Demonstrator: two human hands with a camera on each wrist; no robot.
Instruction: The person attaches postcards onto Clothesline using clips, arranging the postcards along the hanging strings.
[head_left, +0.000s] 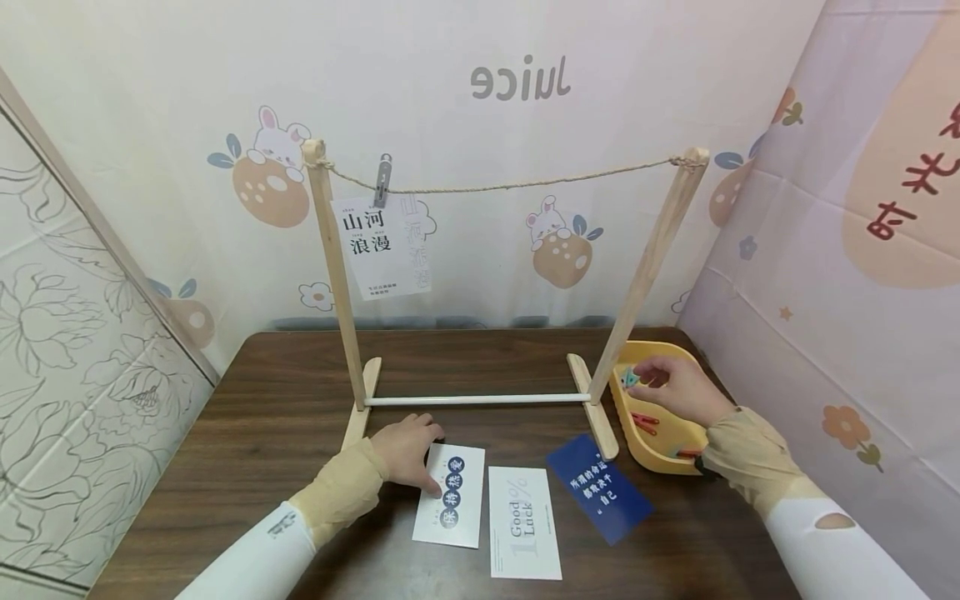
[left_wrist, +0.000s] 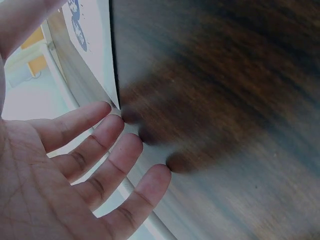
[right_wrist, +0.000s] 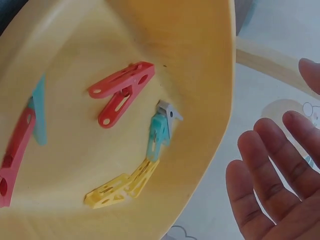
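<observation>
My left hand (head_left: pixel 408 450) is at the left edge of a white card (head_left: pixel 467 508) with dark round characters. In the left wrist view its fingers (left_wrist: pixel 127 150) are spread and relaxed, tips at the tabletop beside the card's corner. Over a yellow basket (head_left: pixel 626 425) hovers my right hand (head_left: pixel 678 387), fingers loosely bent around nothing. Inside the basket, the right wrist view shows a red clothespin (right_wrist: pixel 122 92), a teal clothespin (right_wrist: pixel 157 132) against a grey one (right_wrist: pixel 171 117), and yellow clothespins (right_wrist: pixel 112 191). Another red clothespin (right_wrist: pixel 17 150) lies across a blue one (right_wrist: pixel 39 112).
A wooden stand (head_left: pixel 341 292) carries a string (head_left: pixel 517 185), where a grey clothespin (head_left: pixel 382 181) holds a white card (head_left: pixel 382 258) at the left. A Good Luck card (head_left: pixel 523 542) and a blue card (head_left: pixel 600 492) lie on the brown table (head_left: pixel 285 375).
</observation>
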